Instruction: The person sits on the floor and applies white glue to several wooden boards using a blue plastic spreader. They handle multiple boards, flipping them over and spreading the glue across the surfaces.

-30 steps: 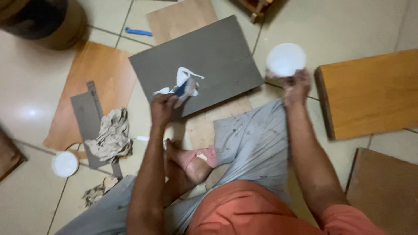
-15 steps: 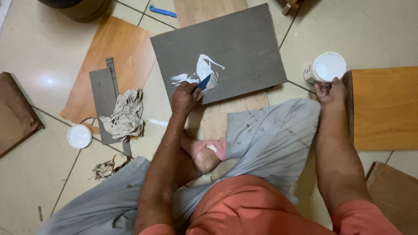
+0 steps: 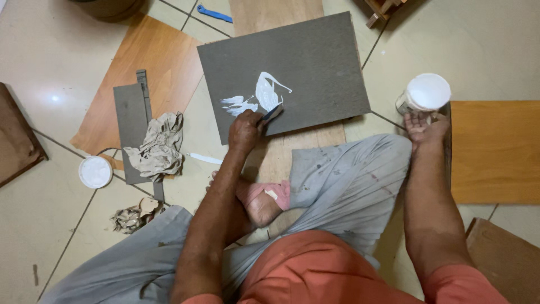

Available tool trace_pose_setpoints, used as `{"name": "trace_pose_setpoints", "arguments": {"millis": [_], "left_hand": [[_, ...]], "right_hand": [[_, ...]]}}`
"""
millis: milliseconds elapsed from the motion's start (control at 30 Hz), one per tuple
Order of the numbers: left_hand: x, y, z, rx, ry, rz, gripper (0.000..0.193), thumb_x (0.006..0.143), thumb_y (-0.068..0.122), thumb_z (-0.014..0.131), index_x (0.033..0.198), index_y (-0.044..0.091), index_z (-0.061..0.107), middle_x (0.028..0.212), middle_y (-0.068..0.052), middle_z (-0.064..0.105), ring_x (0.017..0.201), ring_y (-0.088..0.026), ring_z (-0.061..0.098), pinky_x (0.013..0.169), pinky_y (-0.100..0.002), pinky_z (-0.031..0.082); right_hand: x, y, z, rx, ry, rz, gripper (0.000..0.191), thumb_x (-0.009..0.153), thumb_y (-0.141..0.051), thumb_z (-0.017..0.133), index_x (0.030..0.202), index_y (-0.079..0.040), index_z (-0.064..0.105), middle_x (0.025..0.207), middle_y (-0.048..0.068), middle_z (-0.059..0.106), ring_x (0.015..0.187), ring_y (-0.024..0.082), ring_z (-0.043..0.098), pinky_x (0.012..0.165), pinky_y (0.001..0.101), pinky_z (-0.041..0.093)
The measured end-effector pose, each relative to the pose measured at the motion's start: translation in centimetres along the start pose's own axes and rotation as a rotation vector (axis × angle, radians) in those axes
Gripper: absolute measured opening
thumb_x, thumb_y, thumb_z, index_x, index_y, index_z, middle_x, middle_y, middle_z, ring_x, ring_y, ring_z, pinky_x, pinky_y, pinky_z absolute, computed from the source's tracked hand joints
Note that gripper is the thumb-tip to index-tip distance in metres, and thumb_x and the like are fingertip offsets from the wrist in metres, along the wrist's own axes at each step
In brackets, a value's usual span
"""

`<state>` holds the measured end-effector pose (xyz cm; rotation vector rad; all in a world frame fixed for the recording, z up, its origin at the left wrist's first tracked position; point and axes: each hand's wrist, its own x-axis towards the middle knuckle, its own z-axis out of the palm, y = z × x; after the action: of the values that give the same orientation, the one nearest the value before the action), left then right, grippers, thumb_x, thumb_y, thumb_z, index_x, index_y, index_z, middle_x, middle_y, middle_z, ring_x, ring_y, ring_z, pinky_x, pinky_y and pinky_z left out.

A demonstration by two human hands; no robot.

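I sit on a tiled floor with a grey board [image 3: 315, 56] in front of me. A smear of white paste [image 3: 264, 94] lies on the board's near part. My left hand [image 3: 245, 129] is shut on a small blue scraper [image 3: 273, 114], whose blade touches the board just below the paste. My right hand [image 3: 424, 126] rests palm up with its fingers apart, right behind a white-topped jar [image 3: 427, 93] that stands on the floor. Nothing is in that hand.
A crumpled cloth [image 3: 160, 146] lies on a narrow grey strip [image 3: 128, 112] at my left, with a round white lid [image 3: 95, 171] and crumpled paper [image 3: 132, 217] nearby. Orange wooden panels lie left [image 3: 140, 73] and right [image 3: 495, 152]. A blue tool [image 3: 214, 13] lies far back.
My right hand has brought the jar nearer, set it on the floor and opened behind it. My left hand keeps the scraper at the paste. The view has shifted.
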<state>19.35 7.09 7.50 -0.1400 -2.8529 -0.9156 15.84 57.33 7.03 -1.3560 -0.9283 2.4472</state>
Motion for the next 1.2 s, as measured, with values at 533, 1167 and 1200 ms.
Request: {"name": "trace_pose_setpoints", "arguments": {"millis": [533,1167,1200], "left_hand": [[1.8,-4.0,-4.2,-0.305,0.163,-0.283,0.024,0.087,0.019,0.078,0.105,0.004,0.077,0.092,-0.012,0.077,0.079,-0.020,0.073,0.075,-0.033,0.058],[-0.3,-12.4,3.1,-0.971,0.450,-0.838,0.018,0.105,0.017,0.058,0.105,0.000,0.064,0.094,-0.001,0.065,0.084,-0.011,0.057,0.078,-0.028,0.047],[0.0,-12.2,3.3,-0.955,0.476,-0.833,0.019,0.105,0.017,0.056,0.106,-0.001,0.064,0.097,-0.002,0.066,0.087,-0.011,0.058,0.080,-0.028,0.048]], "right_hand": [[1.5,7.5,5.1,-1.386,-0.422,-1.176,0.046,0.103,-0.017,0.078,0.141,0.002,0.062,0.127,0.019,0.058,0.115,0.032,0.059,0.099,0.0419,0.048],[9.8,10.7,18.8,-1.149,-0.413,-0.329,0.053,0.102,-0.017,0.060,0.153,-0.009,0.049,0.141,0.012,0.061,0.123,0.024,0.062,0.100,0.0377,0.051],[9.9,10.9,18.9,-1.162,-0.435,-0.382,0.053,0.103,-0.016,0.061,0.154,-0.006,0.048,0.143,0.014,0.061,0.127,0.024,0.062,0.106,0.0363,0.049]]}}
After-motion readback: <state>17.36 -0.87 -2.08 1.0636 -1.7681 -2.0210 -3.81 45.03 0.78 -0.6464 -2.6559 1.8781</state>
